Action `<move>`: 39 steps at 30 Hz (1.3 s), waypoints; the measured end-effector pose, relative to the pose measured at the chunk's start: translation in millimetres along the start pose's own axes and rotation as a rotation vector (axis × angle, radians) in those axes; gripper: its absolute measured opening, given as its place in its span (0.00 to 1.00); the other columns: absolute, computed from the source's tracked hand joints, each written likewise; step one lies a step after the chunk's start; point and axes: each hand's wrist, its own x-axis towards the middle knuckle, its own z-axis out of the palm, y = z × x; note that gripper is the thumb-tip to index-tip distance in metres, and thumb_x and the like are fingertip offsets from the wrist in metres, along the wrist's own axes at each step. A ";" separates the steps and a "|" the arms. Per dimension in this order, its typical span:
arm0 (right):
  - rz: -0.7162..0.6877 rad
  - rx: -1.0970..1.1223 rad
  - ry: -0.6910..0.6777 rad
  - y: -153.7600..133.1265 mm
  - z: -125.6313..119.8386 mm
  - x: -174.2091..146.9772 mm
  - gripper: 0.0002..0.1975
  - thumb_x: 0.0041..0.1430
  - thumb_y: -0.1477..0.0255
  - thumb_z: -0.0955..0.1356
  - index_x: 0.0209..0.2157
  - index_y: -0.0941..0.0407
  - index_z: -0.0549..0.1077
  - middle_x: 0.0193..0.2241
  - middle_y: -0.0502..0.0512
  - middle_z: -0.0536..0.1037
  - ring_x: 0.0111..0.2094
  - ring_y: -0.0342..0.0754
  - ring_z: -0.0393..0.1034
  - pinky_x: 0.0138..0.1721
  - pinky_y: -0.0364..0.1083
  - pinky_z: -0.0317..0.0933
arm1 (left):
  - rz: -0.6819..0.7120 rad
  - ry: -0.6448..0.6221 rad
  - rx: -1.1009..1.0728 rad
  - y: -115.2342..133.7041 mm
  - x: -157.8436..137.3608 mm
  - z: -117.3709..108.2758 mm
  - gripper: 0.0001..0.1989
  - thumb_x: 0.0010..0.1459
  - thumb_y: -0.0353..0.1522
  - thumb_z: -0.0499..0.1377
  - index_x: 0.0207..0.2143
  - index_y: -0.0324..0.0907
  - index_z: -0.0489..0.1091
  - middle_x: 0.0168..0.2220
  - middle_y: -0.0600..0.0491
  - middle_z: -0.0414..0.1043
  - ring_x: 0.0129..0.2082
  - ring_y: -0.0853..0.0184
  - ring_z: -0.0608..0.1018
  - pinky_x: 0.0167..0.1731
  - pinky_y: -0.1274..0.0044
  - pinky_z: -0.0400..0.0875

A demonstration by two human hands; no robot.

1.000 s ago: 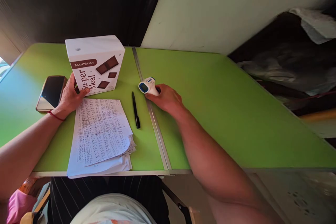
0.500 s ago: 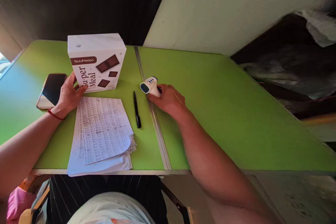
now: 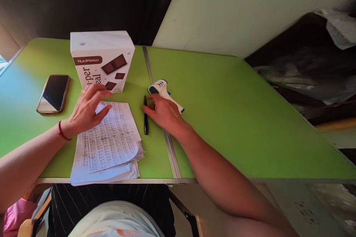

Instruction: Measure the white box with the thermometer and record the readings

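My left hand (image 3: 90,109) hovers over the top of the handwritten papers (image 3: 111,144), fingers apart and holding nothing. Behind it stands a white NutriMotion box (image 3: 102,59) with brown chocolate pieces printed on it; the hand covers part of its lower front. My right hand (image 3: 164,113) is at a black pen (image 3: 146,118), thumb and index finger spread near its upper end; whether they touch it I cannot tell. A white and blue infrared thermometer (image 3: 159,88) lies on the table just beyond that hand, which hides part of it.
A smartphone (image 3: 53,93) in a brown case lies at the left of the green table (image 3: 236,118). A metal strip (image 3: 171,155) runs across the tabletop. Behind the table are a dark panel (image 3: 83,0) and a pale wall (image 3: 217,11). Dark, plastic-covered things (image 3: 300,70) are at the right.
My right hand has let go of the thermometer, now lying down, and moved left to the pen. My left hand has come off the box and moved right over the papers.
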 end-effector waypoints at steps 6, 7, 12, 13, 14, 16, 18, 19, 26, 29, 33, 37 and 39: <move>-0.071 0.148 0.057 13.2 8.1 4.1 0.20 0.59 0.71 0.69 0.54 0.54 0.80 0.29 0.54 0.82 0.31 0.54 0.76 0.36 0.51 0.68 | 0.057 -0.369 -0.129 -2.6 -5.7 7.4 0.20 0.76 0.41 0.55 0.61 0.38 0.70 0.60 0.37 0.74 0.60 0.50 0.75 0.59 0.57 0.72; -0.093 0.212 0.074 15.1 9.9 5.1 0.21 0.59 0.71 0.69 0.53 0.53 0.80 0.29 0.53 0.82 0.31 0.53 0.75 0.37 0.51 0.68 | 0.064 -0.391 -0.137 -2.8 -6.2 7.5 0.21 0.76 0.42 0.54 0.61 0.38 0.69 0.62 0.36 0.73 0.61 0.49 0.75 0.60 0.56 0.72; -0.220 0.668 0.185 15.8 19.4 10.9 0.15 0.61 0.71 0.66 0.45 0.51 0.82 0.33 0.53 0.81 0.33 0.50 0.75 0.41 0.52 0.72 | 0.125 -0.434 -0.165 0.7 -7.9 7.8 0.25 0.77 0.42 0.53 0.66 0.35 0.66 0.67 0.33 0.69 0.66 0.45 0.71 0.64 0.53 0.69; -0.233 0.777 0.199 14.0 21.0 11.2 0.13 0.62 0.70 0.66 0.44 0.51 0.81 0.32 0.52 0.80 0.33 0.49 0.74 0.40 0.52 0.73 | 0.136 -0.442 -0.169 1.6 -8.4 8.4 0.26 0.77 0.42 0.52 0.67 0.35 0.65 0.68 0.32 0.67 0.67 0.44 0.70 0.65 0.52 0.68; -0.248 0.884 0.207 11.4 22.3 10.7 0.12 0.62 0.68 0.67 0.45 0.50 0.79 0.32 0.51 0.78 0.33 0.49 0.74 0.39 0.51 0.73 | 0.147 -0.451 -0.172 2.4 -8.8 9.1 0.26 0.77 0.42 0.52 0.68 0.35 0.64 0.68 0.32 0.67 0.68 0.44 0.69 0.65 0.52 0.67; -0.286 1.068 0.225 4.1 23.7 7.2 0.14 0.61 0.63 0.72 0.48 0.49 0.75 0.34 0.50 0.76 0.34 0.48 0.73 0.38 0.50 0.74 | 0.159 -0.467 -0.173 3.7 -9.9 10.9 0.27 0.77 0.43 0.51 0.68 0.34 0.64 0.69 0.32 0.66 0.68 0.43 0.68 0.66 0.51 0.67; -0.317 1.184 0.260 -5.2 23.6 1.2 0.21 0.56 0.57 0.77 0.47 0.47 0.71 0.36 0.49 0.74 0.35 0.46 0.72 0.39 0.48 0.74 | 0.159 -0.480 -0.164 4.5 -10.9 12.6 0.27 0.77 0.43 0.51 0.68 0.34 0.65 0.68 0.32 0.67 0.68 0.43 0.68 0.66 0.51 0.67; -0.319 1.223 0.281 -10.1 23.2 -2.2 0.24 0.55 0.54 0.78 0.46 0.47 0.70 0.36 0.48 0.72 0.34 0.45 0.71 0.38 0.47 0.73 | 0.156 -0.489 -0.156 4.6 -11.5 13.3 0.28 0.77 0.44 0.51 0.68 0.35 0.65 0.68 0.32 0.66 0.68 0.43 0.68 0.66 0.51 0.67; -0.204 1.317 0.240 -27.3 25.8 -12.0 0.24 0.67 0.42 0.65 0.38 0.49 0.73 0.21 0.44 0.66 0.23 0.43 0.63 0.26 0.45 0.64 | 0.124 -0.561 -0.118 4.5 -13.0 14.8 0.28 0.76 0.46 0.51 0.69 0.40 0.68 0.70 0.34 0.64 0.68 0.42 0.67 0.66 0.49 0.66; -0.109 1.296 0.212 -24.2 31.5 -7.4 0.25 0.66 0.44 0.66 0.38 0.51 0.77 0.22 0.46 0.70 0.23 0.44 0.66 0.27 0.46 0.65 | 0.117 -0.572 -0.119 4.9 -12.6 14.2 0.28 0.76 0.46 0.52 0.69 0.41 0.69 0.71 0.35 0.64 0.69 0.41 0.66 0.67 0.48 0.65; -0.013 1.179 0.129 -21.1 37.9 -2.7 0.15 0.58 0.54 0.71 0.31 0.52 0.76 0.20 0.46 0.72 0.22 0.44 0.66 0.26 0.46 0.64 | 0.111 -0.554 -0.135 5.6 -12.2 13.0 0.27 0.75 0.45 0.54 0.68 0.41 0.70 0.70 0.35 0.65 0.68 0.41 0.67 0.67 0.48 0.65; 0.024 1.037 0.091 -23.4 40.6 -2.7 0.07 0.50 0.63 0.73 0.30 0.52 0.77 0.23 0.49 0.78 0.25 0.45 0.69 0.27 0.46 0.65 | 0.116 -0.560 -0.127 5.8 -12.5 12.5 0.27 0.75 0.44 0.55 0.68 0.41 0.69 0.71 0.35 0.64 0.68 0.42 0.67 0.68 0.49 0.64; 0.002 0.976 0.093 -25.2 40.5 -3.7 0.06 0.50 0.65 0.72 0.29 0.52 0.77 0.25 0.50 0.80 0.26 0.46 0.70 0.29 0.46 0.66 | 0.110 -0.564 -0.123 6.2 -12.5 12.6 0.26 0.75 0.44 0.55 0.69 0.42 0.68 0.71 0.36 0.63 0.69 0.43 0.67 0.68 0.50 0.64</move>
